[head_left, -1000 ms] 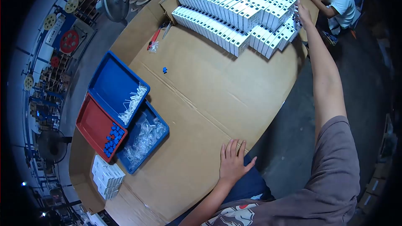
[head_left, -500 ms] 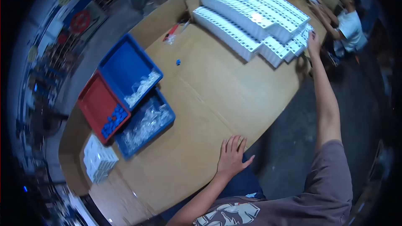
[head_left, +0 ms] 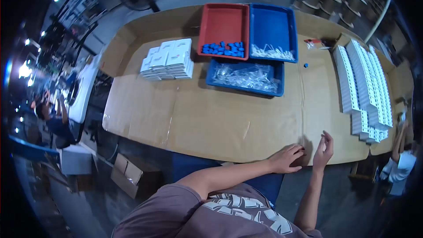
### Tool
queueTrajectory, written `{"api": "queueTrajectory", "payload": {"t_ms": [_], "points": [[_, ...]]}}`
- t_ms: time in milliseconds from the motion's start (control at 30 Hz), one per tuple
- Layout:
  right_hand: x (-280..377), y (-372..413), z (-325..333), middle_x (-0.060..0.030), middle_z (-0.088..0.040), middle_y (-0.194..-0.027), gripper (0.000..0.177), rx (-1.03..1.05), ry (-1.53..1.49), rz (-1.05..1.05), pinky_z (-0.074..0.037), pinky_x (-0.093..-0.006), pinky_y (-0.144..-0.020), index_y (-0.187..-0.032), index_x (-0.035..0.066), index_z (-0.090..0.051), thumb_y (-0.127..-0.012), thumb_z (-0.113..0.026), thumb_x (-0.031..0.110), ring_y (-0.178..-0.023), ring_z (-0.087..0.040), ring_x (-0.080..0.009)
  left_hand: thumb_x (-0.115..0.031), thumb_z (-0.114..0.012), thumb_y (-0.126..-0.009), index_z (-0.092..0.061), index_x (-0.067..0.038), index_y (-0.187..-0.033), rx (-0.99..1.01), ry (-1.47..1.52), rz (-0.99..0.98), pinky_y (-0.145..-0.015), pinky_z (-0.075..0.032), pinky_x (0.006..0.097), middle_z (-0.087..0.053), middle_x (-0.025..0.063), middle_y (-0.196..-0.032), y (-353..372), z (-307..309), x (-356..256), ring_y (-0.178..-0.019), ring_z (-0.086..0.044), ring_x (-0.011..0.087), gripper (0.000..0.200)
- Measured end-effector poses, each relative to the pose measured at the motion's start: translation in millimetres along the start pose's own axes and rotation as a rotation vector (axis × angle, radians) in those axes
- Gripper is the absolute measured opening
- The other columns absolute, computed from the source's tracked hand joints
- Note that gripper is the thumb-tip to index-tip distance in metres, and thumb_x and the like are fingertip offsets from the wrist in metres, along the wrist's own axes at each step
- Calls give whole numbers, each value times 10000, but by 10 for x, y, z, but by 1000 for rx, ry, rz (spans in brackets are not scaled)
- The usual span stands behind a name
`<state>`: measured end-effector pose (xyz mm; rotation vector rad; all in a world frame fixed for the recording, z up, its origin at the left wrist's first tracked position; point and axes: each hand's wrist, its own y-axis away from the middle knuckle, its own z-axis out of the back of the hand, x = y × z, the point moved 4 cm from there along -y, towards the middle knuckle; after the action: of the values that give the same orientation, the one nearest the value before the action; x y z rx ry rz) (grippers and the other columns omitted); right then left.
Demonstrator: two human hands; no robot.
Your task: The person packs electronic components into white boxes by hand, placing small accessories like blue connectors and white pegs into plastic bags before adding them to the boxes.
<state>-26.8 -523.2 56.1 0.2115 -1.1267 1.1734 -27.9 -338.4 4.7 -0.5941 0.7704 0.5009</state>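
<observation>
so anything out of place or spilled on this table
One small blue piece lies loose on the cardboard tabletop, apart from the other blue pieces in the red tray. Nothing else looks spilled or damaged.

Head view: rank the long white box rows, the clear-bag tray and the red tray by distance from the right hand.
1. White box rows, just right of the right hand.
2. Clear-bag tray, ahead and left.
3. Red tray, behind that tray.
</observation>
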Motion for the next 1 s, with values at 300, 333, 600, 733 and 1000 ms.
{"api": "queueTrajectory", "payload": {"t_ms": [300, 333, 600, 733, 1000], "points": [[1267, -234, -1153, -118, -734, -995, 175, 339, -213, 54, -537, -326, -896, -1168, -37, -647, -1021, -569, 16, -944, -696, -183, -266, -704, -925, -692, -81, -1178, -379, -145, 266, -1059, -453, 428, -622, 113, -1290, 1321, 1874, 809, -1215, -585, 310, 314], [1387, -302, -1329, -117, -735, -984, 171, 388, -212, 105, -535, -324, -893, -1163, -35, -650, -1018, -579, 22, -941, -697, -183, -269, -703, -918, -691, -90, -1156, -490, -278, 278, -1047, -448, 438, -633, 95, -1242, 1566, 2215, 869, -1204, -583, 302, 298], [2690, -674, -3045, -149, -742, -953, 203, 666, -268, 435, -531, -330, -864, -1147, -23, -665, -976, -670, 86, -920, -717, -204, -286, -715, -896, -647, -68, -1174, -740, -755, 690, -1048, -404, 484, -590, 125, -1221, 3079, 3464, 1340, -1191, -531, 347, 360], [3353, -809, -4021, -174, -735, -948, 238, 777, -282, 537, -543, -364, -830, -1156, -16, -663, -955, -685, 110, -914, -725, -269, -303, -717, -893, -606, -55, -1232, -802, -809, 667, -1081, -385, 501, -567, 148, -1239, 3104, 3498, 1293, -1200, -524, 355, 434], [3899, -1284, -6093, -217, -726, -1093, 427, 840, -136, 686, -546, -433, -905, -1236, -7, -645, -936, -703, 291, -1038, -702, -374, -353, -691, -897, -581, -53, -1243, -736, -835, 760, -1138, -321, 541, -555, 139, -1261, 3068, 3525, 1360, -1251, -501, 338, 472]]}}
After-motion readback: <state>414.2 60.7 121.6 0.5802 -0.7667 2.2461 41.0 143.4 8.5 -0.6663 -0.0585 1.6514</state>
